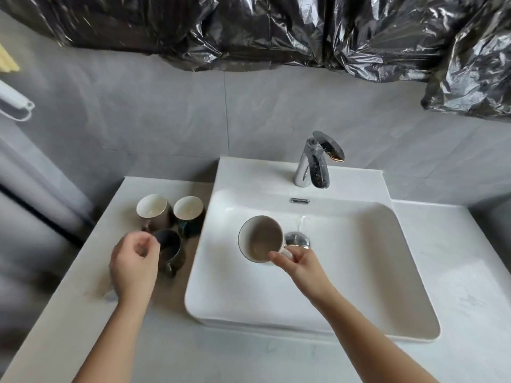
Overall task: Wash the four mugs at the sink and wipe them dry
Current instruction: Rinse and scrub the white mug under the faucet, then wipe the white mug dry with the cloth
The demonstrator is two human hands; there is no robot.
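Note:
My right hand (297,265) grips the handle of a white mug (260,239) and holds it tilted over the white sink basin (359,272), just left of a thin stream of water (301,223) falling from the chrome tap (315,161). Three mugs stand on the counter left of the basin: a brown one (152,214), a dark green one (189,214), and a dark one (170,251) in front. My left hand (134,265) hovers by the dark mug's rim with loosely curled fingers, holding nothing.
The chrome drain plug (300,240) sits under the stream. White countertop (456,272) extends right of the basin and along the front. Grey tiled wall behind, with black plastic sheeting (276,31) hanging above. A white fixture (13,103) juts out at the far left.

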